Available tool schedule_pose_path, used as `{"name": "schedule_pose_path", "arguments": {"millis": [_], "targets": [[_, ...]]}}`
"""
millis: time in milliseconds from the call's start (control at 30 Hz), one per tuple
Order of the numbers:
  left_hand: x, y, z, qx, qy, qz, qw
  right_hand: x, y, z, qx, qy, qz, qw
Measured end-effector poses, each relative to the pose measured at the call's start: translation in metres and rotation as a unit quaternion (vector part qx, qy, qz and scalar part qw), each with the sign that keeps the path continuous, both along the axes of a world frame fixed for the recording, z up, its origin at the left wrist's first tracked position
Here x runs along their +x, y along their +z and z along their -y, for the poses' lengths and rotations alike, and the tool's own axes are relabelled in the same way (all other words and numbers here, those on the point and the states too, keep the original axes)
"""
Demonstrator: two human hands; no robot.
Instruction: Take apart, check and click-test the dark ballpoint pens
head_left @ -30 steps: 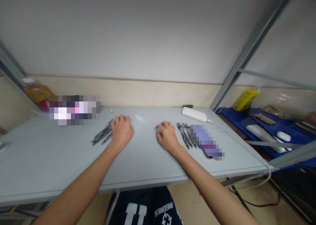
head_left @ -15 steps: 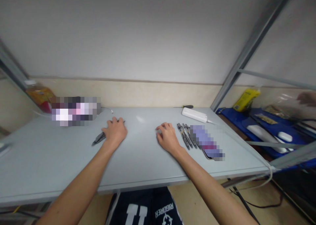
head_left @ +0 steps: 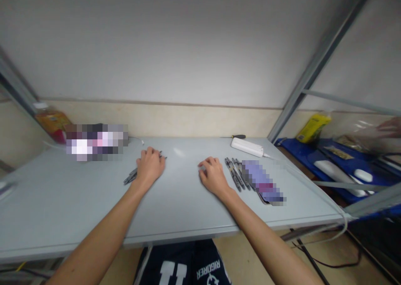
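Observation:
My left hand [head_left: 150,166] is closed over a few dark pens [head_left: 130,176] on the light desk [head_left: 175,210]. Their ends stick out on both sides of the hand, while the middle parts are hidden under it. Resting on the desk to the right, my right hand [head_left: 213,174] has loosely bent fingers that are apart, and it holds nothing I can see. Just right of it, several similar pens [head_left: 234,174] lie side by side, slanting. Beside those pens lies a phone-like flat object [head_left: 265,202], mostly blurred out.
A white power strip [head_left: 247,147] and a screwdriver [head_left: 238,137] lie at the back right. On the left stand a bottle [head_left: 52,120] and a blurred-out item [head_left: 97,142]. Another person's hand [head_left: 390,127] is at the far right, above a blue surface [head_left: 288,146] with a yellow packet [head_left: 313,127].
My left hand has slid a little to the right, and the pens under it have moved along. The right hand has stayed in place. The other person's hand has shifted slightly.

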State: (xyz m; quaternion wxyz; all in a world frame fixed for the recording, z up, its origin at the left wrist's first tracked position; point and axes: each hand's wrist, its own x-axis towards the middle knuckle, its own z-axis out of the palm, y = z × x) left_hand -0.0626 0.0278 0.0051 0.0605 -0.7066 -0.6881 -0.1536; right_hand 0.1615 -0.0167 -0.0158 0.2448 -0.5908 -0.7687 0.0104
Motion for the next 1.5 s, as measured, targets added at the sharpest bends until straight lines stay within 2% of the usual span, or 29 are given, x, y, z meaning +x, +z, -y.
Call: {"name": "schedule_pose_path", "arguments": {"millis": [267, 367, 500, 600, 700, 800, 1000, 1267, 1400, 1500], "targets": [[-0.014, -0.003, -0.009, 0.050, -0.072, 0.037, 0.995, 0.000, 0.001, 0.000, 0.000, -0.003, -0.005, 1.000], [-0.014, -0.003, -0.010, 0.094, -0.123, 0.061, 0.986, 0.000, 0.001, 0.000, 0.002, -0.002, -0.008, 1.000], [0.004, -0.003, -0.001, 0.129, -0.218, 0.119, 0.960, -0.001, 0.004, 0.002, 0.021, 0.027, -0.020, 0.999], [0.023, -0.005, 0.010, 0.107, -0.294, 0.155, 0.937, -0.001, 0.004, 0.004, 0.042, 0.068, -0.012, 0.997], [0.034, -0.008, 0.016, 0.039, -0.346, 0.154, 0.925, -0.001, 0.003, 0.004, 0.052, 0.073, -0.014, 0.996], [0.032, -0.012, 0.013, -0.006, -0.346, 0.134, 0.928, 0.000, 0.002, 0.003, 0.051, 0.065, -0.026, 0.996], [0.016, -0.011, 0.002, 0.025, -0.286, 0.120, 0.950, 0.000, 0.002, 0.002, 0.043, 0.066, -0.034, 0.996], [0.006, -0.006, 0.001, 0.003, -0.222, 0.053, 0.973, 0.000, 0.002, 0.002, 0.035, 0.065, -0.039, 0.996], [0.008, -0.005, 0.001, 0.004, -0.254, 0.075, 0.964, 0.000, 0.002, 0.002, 0.031, 0.064, -0.042, 0.997], [0.018, -0.005, 0.007, 0.013, -0.320, 0.160, 0.934, 0.001, 0.001, 0.002, 0.042, 0.071, -0.050, 0.995]]}}
